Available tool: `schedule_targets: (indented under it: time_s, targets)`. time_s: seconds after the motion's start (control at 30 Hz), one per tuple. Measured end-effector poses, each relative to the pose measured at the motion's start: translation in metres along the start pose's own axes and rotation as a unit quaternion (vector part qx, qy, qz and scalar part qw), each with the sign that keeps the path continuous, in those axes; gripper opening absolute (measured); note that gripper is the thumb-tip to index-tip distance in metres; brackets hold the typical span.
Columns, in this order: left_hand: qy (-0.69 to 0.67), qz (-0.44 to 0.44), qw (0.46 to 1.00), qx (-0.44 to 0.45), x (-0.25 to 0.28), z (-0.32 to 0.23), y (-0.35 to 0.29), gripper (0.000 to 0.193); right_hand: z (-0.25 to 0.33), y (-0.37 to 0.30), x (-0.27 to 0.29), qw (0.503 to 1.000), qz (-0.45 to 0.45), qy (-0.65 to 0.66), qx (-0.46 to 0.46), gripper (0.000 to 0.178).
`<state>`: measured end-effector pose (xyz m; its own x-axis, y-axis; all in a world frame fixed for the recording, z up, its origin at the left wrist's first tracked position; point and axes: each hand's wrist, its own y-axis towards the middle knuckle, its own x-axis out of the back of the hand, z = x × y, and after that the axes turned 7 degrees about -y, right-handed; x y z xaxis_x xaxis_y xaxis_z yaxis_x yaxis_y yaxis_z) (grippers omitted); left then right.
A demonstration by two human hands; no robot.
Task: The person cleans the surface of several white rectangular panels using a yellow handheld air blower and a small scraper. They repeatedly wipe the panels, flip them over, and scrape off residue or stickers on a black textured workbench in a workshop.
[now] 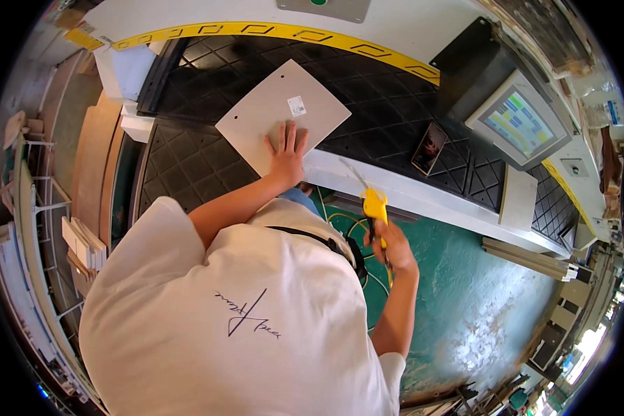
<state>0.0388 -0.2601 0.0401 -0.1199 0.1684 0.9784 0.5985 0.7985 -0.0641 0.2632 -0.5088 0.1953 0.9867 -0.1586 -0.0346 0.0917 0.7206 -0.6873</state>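
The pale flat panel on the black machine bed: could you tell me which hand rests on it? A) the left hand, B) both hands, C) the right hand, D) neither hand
A: the left hand lies flat, fingers spread, on the pale panel, while the right hand is off the bed, gripping a yellow air blow gun.

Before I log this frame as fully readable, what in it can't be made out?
- Left hand lies flat on the pale panel; the patch beneath it is hidden.
- Panel's small label: too small to read.
- Yellow tool in the right hand: grip covered by fingers, thin tip blurred.
- Monitor: contents too small.
- Person's lower body: hidden by the white shirt.
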Motion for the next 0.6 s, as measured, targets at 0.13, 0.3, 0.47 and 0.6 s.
schedule_targets:
  time_s: [0.13, 0.3, 0.47, 0.6]
  targets:
    - [0.058, -0.099, 0.993, 0.000, -0.015, 0.013, 0.003, 0.094, -0.064, -0.042, 0.006, 0.996, 0.080, 0.027, 0.004, 0.065]
    - [-0.163, -0.032, 0.986, 0.023, 0.137, 0.023, -0.013, 0.070, -0.126, -0.065, 0.012, 0.964, 0.157, 0.209, 0.048, 0.066]
    - [-0.101, -0.102, 0.990, 0.017, 0.249, 0.078, -0.036, 0.036, -0.136, -0.060, -0.001, 0.977, 0.128, 0.138, 0.102, 0.054]
    - [-0.163, -0.060, 0.984, 0.033, 0.290, 0.062, -0.098, 0.039, -0.169, -0.063, 0.005, 0.987, -0.013, -0.021, 0.159, 0.031]
